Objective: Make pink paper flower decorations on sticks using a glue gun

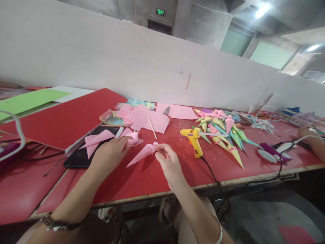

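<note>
My right hand (169, 159) pinches the wide, knotted end of a pink paper cone (141, 155) between thumb and fingertips. The cone's point aims down and left, just above the red tabletop. Stretched forward, my left hand (111, 149) has its fingertips at a small clear plastic bag (135, 141) with something pink in it; whether they grip it is unclear. Beneath my left forearm lies a black tray-like board (76, 159) carrying folded pink paper (99, 139). A yellow glue gun (194, 140) rests right of my right hand, a glue stick at its side.
Finished paper cones (225, 132) in yellow, green, blue and pink are heaped at the right. Pink sheets (154, 120), scissors (169, 117) and a thin stick (151, 126) lie ahead. Large red card (63, 115) covers the left. Another person's arm (312, 140) shows far right. Cables cross the table edge.
</note>
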